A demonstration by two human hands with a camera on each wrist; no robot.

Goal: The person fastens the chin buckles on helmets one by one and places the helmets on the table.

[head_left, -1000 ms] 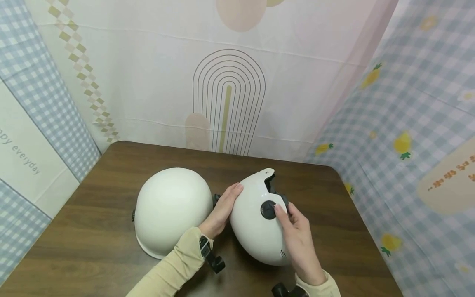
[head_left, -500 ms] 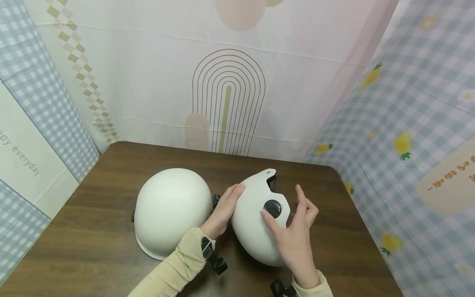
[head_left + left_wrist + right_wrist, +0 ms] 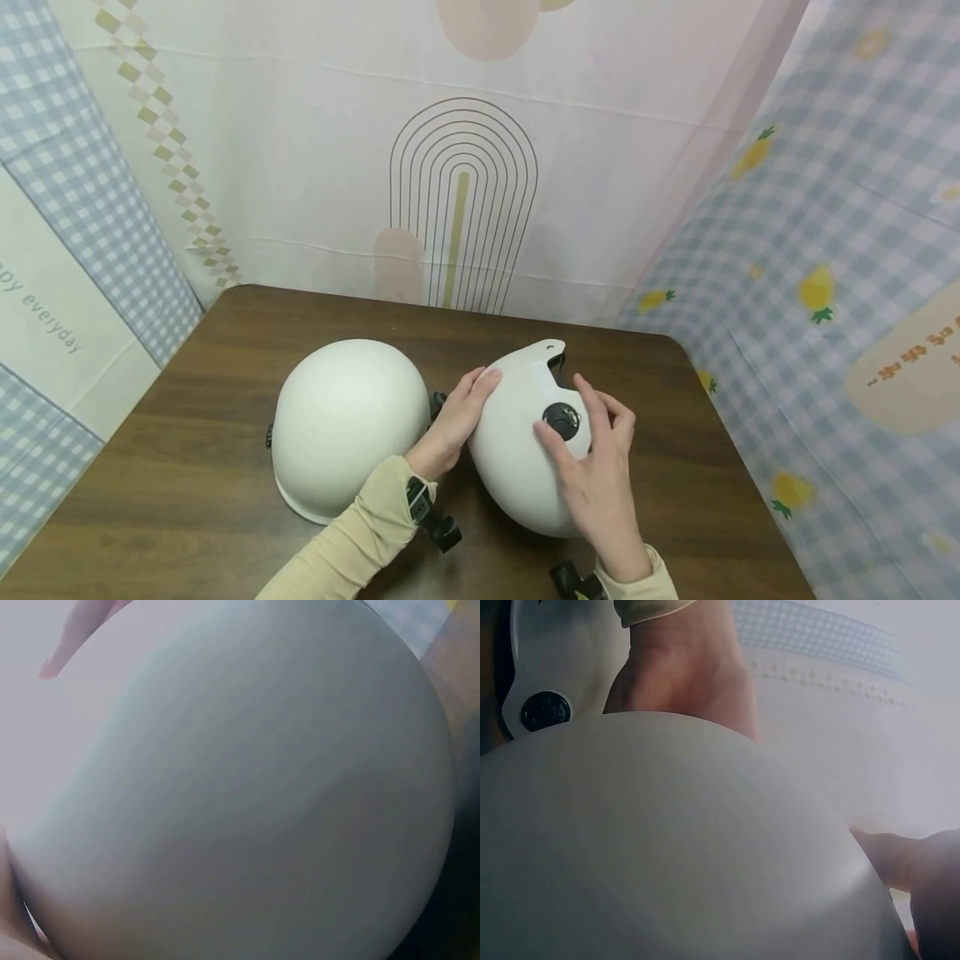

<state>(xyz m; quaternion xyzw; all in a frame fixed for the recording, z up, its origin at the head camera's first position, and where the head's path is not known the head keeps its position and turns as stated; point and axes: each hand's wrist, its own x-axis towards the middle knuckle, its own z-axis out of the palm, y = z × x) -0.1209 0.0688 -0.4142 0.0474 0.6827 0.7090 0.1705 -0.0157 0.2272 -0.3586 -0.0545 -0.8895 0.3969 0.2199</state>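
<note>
In the head view a white open-face helmet leans tilted on its side, a round black disc on its near side. My left hand rests along its left side, fingers fairly straight on the shell. My right hand holds its right edge, thumb on the shell below the disc and fingers at the front rim. How far those fingers reach inside is hidden. The left wrist view is filled by the white shell. In the right wrist view my left hand shows behind the dome.
A second white helmet stands dome up to the left, with small black fittings at its sides. Both lie on a dark wooden table. Patterned cloths hang behind and at both sides. A small black camera sits at my left wrist.
The right fingers leave the rim, spread apart, then come back against the front edge. My thumb shifts from the disc's right side to below-left of it. The helmet turns slightly to the right.
</note>
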